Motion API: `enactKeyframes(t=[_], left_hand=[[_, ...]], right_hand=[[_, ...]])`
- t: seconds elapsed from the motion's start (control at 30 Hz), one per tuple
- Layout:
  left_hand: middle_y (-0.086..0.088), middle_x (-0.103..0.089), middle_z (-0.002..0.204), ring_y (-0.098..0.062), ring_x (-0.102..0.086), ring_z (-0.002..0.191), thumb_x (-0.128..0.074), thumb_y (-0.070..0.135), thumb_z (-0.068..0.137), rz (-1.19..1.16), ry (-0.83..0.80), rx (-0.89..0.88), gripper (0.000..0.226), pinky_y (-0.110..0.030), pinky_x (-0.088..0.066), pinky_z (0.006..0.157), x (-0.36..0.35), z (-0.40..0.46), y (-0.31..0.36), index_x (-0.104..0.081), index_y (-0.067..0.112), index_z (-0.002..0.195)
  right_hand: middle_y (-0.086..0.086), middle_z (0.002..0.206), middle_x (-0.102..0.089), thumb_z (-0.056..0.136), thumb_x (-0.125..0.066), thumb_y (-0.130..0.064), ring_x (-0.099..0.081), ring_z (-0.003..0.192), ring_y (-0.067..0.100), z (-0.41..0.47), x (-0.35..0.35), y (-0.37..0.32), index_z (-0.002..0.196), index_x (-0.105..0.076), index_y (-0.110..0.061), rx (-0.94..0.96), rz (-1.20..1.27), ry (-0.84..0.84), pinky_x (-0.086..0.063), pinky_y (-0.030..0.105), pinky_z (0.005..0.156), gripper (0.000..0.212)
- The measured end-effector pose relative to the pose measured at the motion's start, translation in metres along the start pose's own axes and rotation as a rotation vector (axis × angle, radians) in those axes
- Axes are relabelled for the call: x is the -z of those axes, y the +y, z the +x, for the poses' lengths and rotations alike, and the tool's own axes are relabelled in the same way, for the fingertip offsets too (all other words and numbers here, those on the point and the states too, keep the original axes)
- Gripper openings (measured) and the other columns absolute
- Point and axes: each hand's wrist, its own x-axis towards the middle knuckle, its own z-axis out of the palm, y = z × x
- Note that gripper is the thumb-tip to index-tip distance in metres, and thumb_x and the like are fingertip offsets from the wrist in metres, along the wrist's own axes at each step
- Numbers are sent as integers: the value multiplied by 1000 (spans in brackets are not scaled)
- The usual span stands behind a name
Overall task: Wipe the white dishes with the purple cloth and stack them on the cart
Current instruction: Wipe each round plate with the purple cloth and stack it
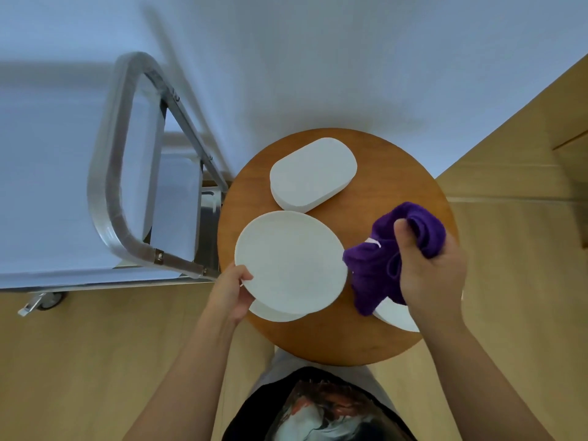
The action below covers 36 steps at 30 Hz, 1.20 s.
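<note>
My left hand (234, 289) grips the near-left rim of a round white plate (291, 261), held slightly raised and tilted above another white plate (273, 313) on the round wooden table (334, 338). Bunched in my right hand (429, 268) is the purple cloth (375, 268), just right of the held plate and not touching its face. Under that hand a further white dish (394, 315) shows partly. A stack of oblong white dishes (311, 173) lies at the table's far side. The metal cart (133, 192) stands to the left.
The cart's tubular handle (108, 173) and shelf edge sit close against the table's left side, with a caster (47, 300) on the wood floor. A white wall runs behind the table. A wooden furniture edge (572, 144) is at the far right.
</note>
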Motion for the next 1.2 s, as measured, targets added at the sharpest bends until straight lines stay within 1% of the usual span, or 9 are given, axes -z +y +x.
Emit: enactKeyframes(t=[0.1,0.23,0.4,0.5,0.6,0.73,0.93,1.03,1.2], left_hand=[[-14,-51,132,-36,-46,122,-39,-6,79,15,44,-7,48,-44,-51,91,12,14,-10,-48,12,123],[-10,-54,129,-34,-47,121,-38,-9,80,67,108,-8,48,-48,-49,95,19,26,-21,-52,14,120],[-13,-60,109,-21,-58,88,-42,8,96,628,364,-137,20,-28,-50,64,30,40,-29,-54,6,111],[-20,-50,124,-32,-54,109,-45,17,96,983,406,-236,31,-45,-53,89,37,51,-31,-49,3,124],[-15,-37,141,-35,-35,129,-44,24,98,1193,480,-292,50,-53,-37,106,38,61,-32,-31,15,145],[-10,-36,149,-34,-27,137,-40,25,98,1255,448,-251,51,-50,-20,113,41,84,-39,-27,16,147],[-13,-28,152,-37,-23,140,-48,27,97,1197,471,-188,61,-54,-22,114,38,94,-49,-18,14,148],[-13,-15,157,-35,-12,144,-57,23,91,1281,532,-357,75,-50,-11,116,12,78,-57,-11,14,150],[-6,-48,140,-24,-38,130,-53,32,94,1390,192,-648,47,-34,-24,112,-67,45,-95,-44,16,137]], right_hand=[[-24,56,-58,72,-60,-52,-53,53,-8,-1,-1,3,68,-55,-30,-108,55,67,-42,7,53,23],[-18,60,-59,69,-59,-56,-55,58,-5,-5,-7,12,72,-55,-31,-177,3,78,-45,16,61,26],[-17,65,-62,71,-61,-53,-58,62,-4,-9,-12,20,83,-63,-22,-209,22,52,-45,9,57,33],[-9,75,-62,67,-59,-57,-60,72,7,-10,-14,24,97,-63,-13,-269,37,78,-46,20,63,53],[-13,72,-64,78,-63,-48,-62,71,3,-8,-11,28,92,-64,-20,-312,49,98,-48,18,62,32],[-21,66,-64,82,-64,-41,-61,64,-5,-9,-9,32,82,-63,-28,-322,54,91,-47,10,54,13],[-17,72,-68,84,-65,-37,-65,71,1,-11,-3,34,77,-68,-39,-332,124,80,-52,16,58,9],[-13,73,-69,86,-65,-31,-68,73,7,-8,4,31,72,-70,-41,-384,215,70,-55,24,61,18],[-5,78,-71,84,-66,-22,-70,77,15,-7,35,35,75,-71,-34,-517,361,71,-57,28,60,16]])
